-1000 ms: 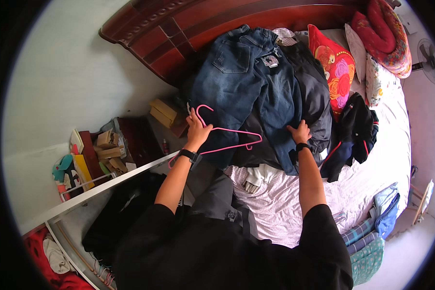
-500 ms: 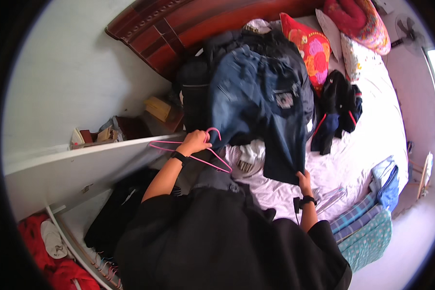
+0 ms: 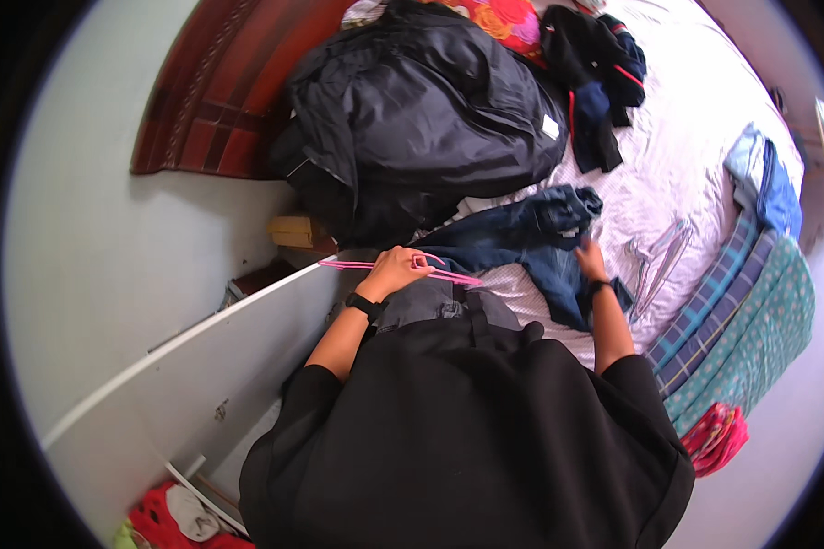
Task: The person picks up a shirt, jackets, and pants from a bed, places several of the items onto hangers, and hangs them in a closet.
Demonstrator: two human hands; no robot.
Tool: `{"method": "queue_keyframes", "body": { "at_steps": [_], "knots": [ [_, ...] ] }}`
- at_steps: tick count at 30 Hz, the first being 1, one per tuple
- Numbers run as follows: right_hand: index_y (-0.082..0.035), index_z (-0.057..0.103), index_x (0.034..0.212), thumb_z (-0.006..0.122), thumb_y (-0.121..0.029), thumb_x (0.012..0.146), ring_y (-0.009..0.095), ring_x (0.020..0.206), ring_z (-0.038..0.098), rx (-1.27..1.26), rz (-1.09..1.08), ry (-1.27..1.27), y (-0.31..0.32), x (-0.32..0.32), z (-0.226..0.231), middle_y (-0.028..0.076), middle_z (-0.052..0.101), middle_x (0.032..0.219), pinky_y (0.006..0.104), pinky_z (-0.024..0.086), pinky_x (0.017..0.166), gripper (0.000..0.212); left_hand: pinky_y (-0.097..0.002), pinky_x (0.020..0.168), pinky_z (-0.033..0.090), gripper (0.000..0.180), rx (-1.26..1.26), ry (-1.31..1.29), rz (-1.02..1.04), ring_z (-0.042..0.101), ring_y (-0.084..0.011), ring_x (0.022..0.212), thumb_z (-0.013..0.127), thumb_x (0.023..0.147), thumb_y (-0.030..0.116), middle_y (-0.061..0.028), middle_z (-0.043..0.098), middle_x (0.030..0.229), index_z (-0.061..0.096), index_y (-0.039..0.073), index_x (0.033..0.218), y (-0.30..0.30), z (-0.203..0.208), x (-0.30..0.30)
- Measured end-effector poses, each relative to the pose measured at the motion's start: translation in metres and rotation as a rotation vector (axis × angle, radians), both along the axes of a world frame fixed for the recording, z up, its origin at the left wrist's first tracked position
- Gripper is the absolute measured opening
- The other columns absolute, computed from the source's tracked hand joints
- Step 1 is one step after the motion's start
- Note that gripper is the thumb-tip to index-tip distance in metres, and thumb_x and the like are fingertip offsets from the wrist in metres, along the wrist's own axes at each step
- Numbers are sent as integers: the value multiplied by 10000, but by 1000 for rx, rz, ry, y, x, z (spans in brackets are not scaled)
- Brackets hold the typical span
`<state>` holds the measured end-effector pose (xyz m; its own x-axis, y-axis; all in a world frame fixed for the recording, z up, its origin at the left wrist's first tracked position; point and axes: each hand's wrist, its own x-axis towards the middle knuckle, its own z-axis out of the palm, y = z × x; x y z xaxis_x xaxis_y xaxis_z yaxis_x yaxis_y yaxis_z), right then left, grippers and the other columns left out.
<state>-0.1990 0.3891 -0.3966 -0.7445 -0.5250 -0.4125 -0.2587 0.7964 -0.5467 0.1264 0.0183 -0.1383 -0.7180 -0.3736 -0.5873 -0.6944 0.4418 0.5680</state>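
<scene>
Denim jeans (image 3: 531, 227) likely heavy, soft; graspable at folds beside right fingers (image 3: 587, 250), grip unclear. Left fingers (image 3: 406, 266) clamp light hanger (image 3: 458, 277).

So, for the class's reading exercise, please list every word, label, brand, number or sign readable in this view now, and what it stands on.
No text can be read.
White label on the black clothing: too small to read.
Pink hanger in the left hand: no legible marking.
Blue jeans: no legible text.
</scene>
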Motion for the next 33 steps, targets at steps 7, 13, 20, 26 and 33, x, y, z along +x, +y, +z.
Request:
{"method": "queue_keyframes", "body": {
  "at_steps": [7, 13, 20, 26, 33],
  "knots": [
    [-88, 208, 1497, 777, -292, 704, 343, 1438, 217, 388, -11, 43, -127, -67, 16, 148, 211, 1563, 526, 270, 1125, 997, -437, 682, 506, 212, -136, 188, -301, 648, -341, 816, 708, 797, 215, -147, 671, 857, 655, 62, 933, 18, 7, -22],
    [-81, 558, 1180, 666, -166, 734, 286, 1185, 563, 577, 114, 190, -143, -109, -10, 143, 602, 1223, 532, 384, 1018, 467, -349, 578, 474, 171, 50, 11, 101, 621, -270, 604, 693, 853, 199, -112, 592, 643, 613, 52, 886, 24, -17, -3],
    [-77, 527, 882, 594, -17, 683, 377, 806, 626, -117, 147, 259, -132, -32, 19, 150, 617, 834, 476, 493, 682, 219, -274, 501, 389, 227, -25, 337, 262, 465, -86, 526, 700, 881, 204, -13, 488, 574, 555, 32, 856, 26, -25, -88],
    [-111, 557, 981, 605, -100, 780, 303, 791, 616, -228, 356, 187, -120, 108, 138, 111, 529, 946, 428, 511, 627, 207, -350, 682, 508, 499, -173, 507, 54, 628, -226, 727, 856, 689, 274, -106, 634, 787, 531, 5, 955, 63, -56, -170],
    [-115, 592, 984, 594, -82, 781, 259, 863, 605, -337, 475, 221, -86, 159, 193, 75, 578, 1040, 362, 530, 648, 205, -447, 806, 524, 638, -133, -208, -535, 655, -365, 984, 886, 564, 402, -220, 682, 998, 605, 6, 977, 101, -89, -170]
  ]
}}
